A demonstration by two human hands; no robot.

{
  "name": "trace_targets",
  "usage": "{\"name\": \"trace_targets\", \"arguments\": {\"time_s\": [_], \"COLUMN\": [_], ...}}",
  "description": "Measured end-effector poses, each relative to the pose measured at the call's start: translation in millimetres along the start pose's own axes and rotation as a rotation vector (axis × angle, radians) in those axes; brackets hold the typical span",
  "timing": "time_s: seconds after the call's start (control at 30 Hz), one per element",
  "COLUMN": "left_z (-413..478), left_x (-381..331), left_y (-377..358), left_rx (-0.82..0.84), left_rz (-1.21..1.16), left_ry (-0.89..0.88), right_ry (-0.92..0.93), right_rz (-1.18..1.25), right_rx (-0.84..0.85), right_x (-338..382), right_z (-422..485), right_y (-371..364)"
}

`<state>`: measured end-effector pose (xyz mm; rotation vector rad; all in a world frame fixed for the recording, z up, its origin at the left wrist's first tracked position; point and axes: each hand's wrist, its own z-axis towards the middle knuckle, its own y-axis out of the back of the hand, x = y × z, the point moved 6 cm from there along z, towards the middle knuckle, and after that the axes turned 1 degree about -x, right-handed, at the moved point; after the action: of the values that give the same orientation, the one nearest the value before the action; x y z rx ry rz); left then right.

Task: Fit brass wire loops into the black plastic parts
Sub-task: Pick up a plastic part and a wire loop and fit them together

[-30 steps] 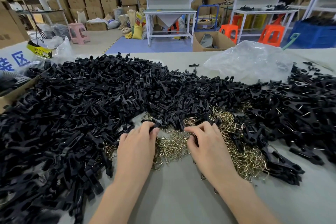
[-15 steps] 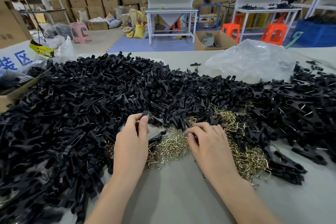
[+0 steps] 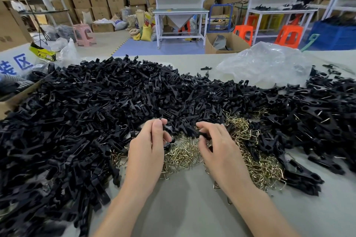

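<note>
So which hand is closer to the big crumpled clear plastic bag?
Right. The crumpled clear plastic bag lies beyond the right hand, off to its right; the left hand is farther left still.

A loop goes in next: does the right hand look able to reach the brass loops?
Probably yes: the brass loops lie uncovered beside the right hand, though it pinches a black part.

Left hand point(image 3: 147, 148): back toward the camera, fingers point(image 3: 157, 128) curled, pinching a black part point(image 3: 167, 127).
Right hand point(image 3: 221, 150): back up, fingers curled, forefinger and thumb gripping a second black part point(image 3: 204, 135).
Forearms point(image 3: 123, 198): bare, entering from the bottom edge, angled inward.
Spacing: hands near each other, not touching.
</note>
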<state>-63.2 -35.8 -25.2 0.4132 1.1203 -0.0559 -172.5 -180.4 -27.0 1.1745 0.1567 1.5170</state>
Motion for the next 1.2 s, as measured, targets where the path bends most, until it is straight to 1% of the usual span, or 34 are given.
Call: {"name": "trace_targets", "arguments": {"time_s": [0.13, 0.23, 0.37, 0.43, 0.53, 0.63, 0.7, 0.83, 0.93, 1.0, 1.07, 1.2], "left_z": [-2.6, -3.4, -6.4, -8.4, -13.0, -14.2, -13.6, -13.3, -13.0, -11.9, -11.7, -13.7], "left_x": [-7.8, -11.3, -19.6, -22.8, -22.4, -19.3, -18.2, -12.1, -10.2, -9.2, -7.1, -6.7], "left_y": [-2.3, -7.7, -10.2, -13.4, -21.8, -23.6, -23.0, -24.8, -20.0, -20.6, -24.8, -32.1], "left_rx": [0.012, 0.056, 0.086, 0.144, 0.241, 0.223, 0.205, 0.239, 0.167, 0.155, 0.184, 0.259], "left_rz": [0.057, 0.071, 0.102, 0.142, 0.184, 0.19, 0.171, 0.139, 0.153, 0.131, 0.118, 0.185], "left_ry": [-0.082, -0.135, -0.264, -0.302, -0.306, -0.245, -0.205, -0.137, -0.137, -0.114, -0.097, -0.118], "right_ry": [-0.012, -0.094, -0.187, -0.224, -0.303, -0.38, -0.389, -0.387, -0.386, -0.372, -0.356, -0.344], "right_rz": [0.275, 0.471, 0.704, 0.793, 0.926, 1.055, 1.067, 1.053, 1.021, 0.987, 0.945, 0.908], "right_rx": [0.041, 0.061, 0.128, 0.143, 0.128, 0.189, 0.232, 0.22, 0.205, 0.206, 0.205, 0.176], "right_x": [0.0, -1.5, -1.9, -1.9, -8.0, -13.4, -13.1, -12.4, -12.5, -11.0, -9.6, -12.0], "right_z": [-3.1, -3.3, -1.2, 0.3, 0.9, -0.8, -1.7, -1.5, -1.7, -1.8, -1.4, 0.4], "right_y": [-2.0, -2.8, -4.8, -4.7, -4.6, -11.0, -14.2, -13.1, -10.6, -10.2, -11.0, -10.6]}}
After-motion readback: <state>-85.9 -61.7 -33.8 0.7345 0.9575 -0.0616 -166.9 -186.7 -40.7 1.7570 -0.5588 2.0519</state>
